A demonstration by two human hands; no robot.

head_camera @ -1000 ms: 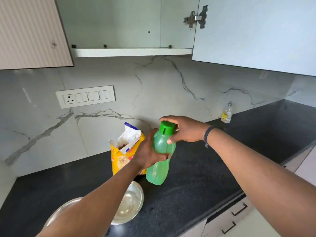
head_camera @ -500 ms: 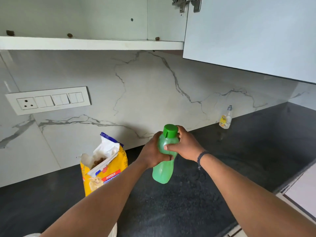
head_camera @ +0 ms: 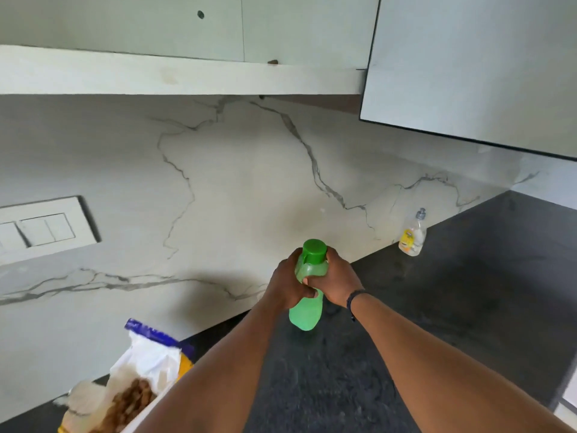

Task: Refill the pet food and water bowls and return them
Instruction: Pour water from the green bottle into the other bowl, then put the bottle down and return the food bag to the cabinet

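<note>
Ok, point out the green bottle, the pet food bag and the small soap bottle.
green bottle (head_camera: 305,314): head view, lower body below the hands.
pet food bag (head_camera: 146,367): head view, white inner flap.
small soap bottle (head_camera: 412,237): head view, clear body.

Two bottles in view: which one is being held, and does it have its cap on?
The green bottle, gripped by both hands, green cap on. The small clear bottle with the yellow label stands untouched by the backsplash.
</note>
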